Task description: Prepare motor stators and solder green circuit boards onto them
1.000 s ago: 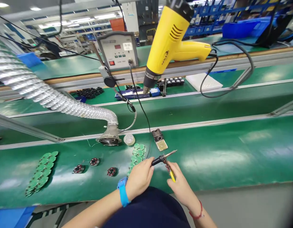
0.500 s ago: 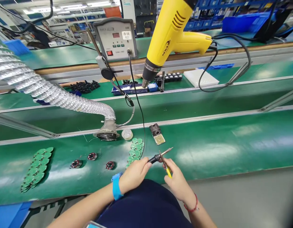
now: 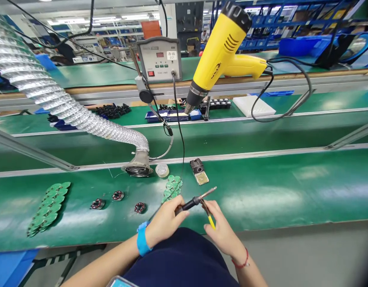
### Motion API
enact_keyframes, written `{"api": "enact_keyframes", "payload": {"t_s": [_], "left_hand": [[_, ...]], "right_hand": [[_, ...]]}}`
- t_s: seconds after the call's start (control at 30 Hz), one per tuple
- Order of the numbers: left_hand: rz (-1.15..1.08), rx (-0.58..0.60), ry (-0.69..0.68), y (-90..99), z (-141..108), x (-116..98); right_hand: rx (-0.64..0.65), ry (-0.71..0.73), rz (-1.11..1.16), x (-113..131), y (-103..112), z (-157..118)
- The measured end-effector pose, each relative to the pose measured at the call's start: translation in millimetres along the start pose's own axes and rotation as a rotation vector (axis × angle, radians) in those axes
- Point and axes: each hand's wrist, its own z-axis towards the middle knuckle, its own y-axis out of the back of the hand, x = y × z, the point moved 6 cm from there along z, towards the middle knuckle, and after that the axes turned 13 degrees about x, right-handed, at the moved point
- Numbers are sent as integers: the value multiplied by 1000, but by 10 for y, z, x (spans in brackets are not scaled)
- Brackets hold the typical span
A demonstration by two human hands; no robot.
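Observation:
My left hand (image 3: 164, 224), with a blue strap at the wrist, is closed around the black handle of a soldering iron (image 3: 190, 204). The iron's metal tip points up and to the right over the front of the green bench. In my right hand (image 3: 221, 232) is a pair of pliers (image 3: 212, 221) with yellow grips, mostly covered by the fingers. Their jaws meet the iron near the collar between handle and metal barrel; whether they clamp it I cannot tell. Beyond my left hand lies a panel of round green circuit boards (image 3: 172, 185), partly hidden by the hand.
Left stands another green board panel (image 3: 49, 209); several small wound motor cores (image 3: 140, 207) sit nearer. A soldering iron stand (image 3: 199, 171), a clear round container (image 3: 162, 170) and a fume duct (image 3: 138, 165) are behind. A yellow heat gun (image 3: 218, 52) hangs above, beside the soldering station (image 3: 160, 59).
The camera view has shifted slightly, so the background sits lower and further right. The pliers' jaws lie a little lower against the iron. Both hands keep their holds.

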Motion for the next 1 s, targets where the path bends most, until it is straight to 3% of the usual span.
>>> {"api": "enact_keyframes", "payload": {"t_s": [0.07,0.1,0.13,0.2,0.23,0.27,0.3,0.37,0.47,0.53,0.57,0.6,0.7,0.73,0.77,0.83,0.9,1.0], "left_hand": [[55,-42,-14,44,-40,1],[-28,35,4,21,-39,51],[-166,188,33,-46,-36,117],[-498,608,100,-251,-87,206],[-634,760,121,-314,-127,216],[-720,817,129,-335,-144,221],[-748,779,130,-321,-131,231],[-635,527,115,-228,-71,248],[-198,108,36,-38,-65,160],[-16,-52,-15,44,-106,100],[-34,-33,-9,41,-113,117],[-127,76,19,-7,-106,163],[-583,630,137,-290,-151,244],[-692,710,152,-326,-164,237],[-749,691,152,-321,-149,235],[-685,449,125,-221,-80,252],[-403,179,67,-92,-58,228],[48,-58,-39,34,-109,117]], "right_hand": [[0,-14,6,24,-21,0],[9,-9,13,32,-29,-4],[31,12,23,39,-40,-10],[100,89,49,50,-72,-21],[133,127,68,47,-89,-23],[156,151,86,36,-102,-20],[158,157,99,15,-106,-10],[119,133,103,-30,-101,25],[53,65,63,-60,-93,68],[39,18,47,-65,-93,69],[43,12,48,-64,-94,61],[58,26,55,-57,-101,50],[116,148,93,-38,-138,21],[127,176,117,-51,-153,21],[125,183,143,-78,-166,28],[92,153,182,-147,-183,56],[41,111,173,-186,-183,77],[2,49,117,-169,-166,66]]}}
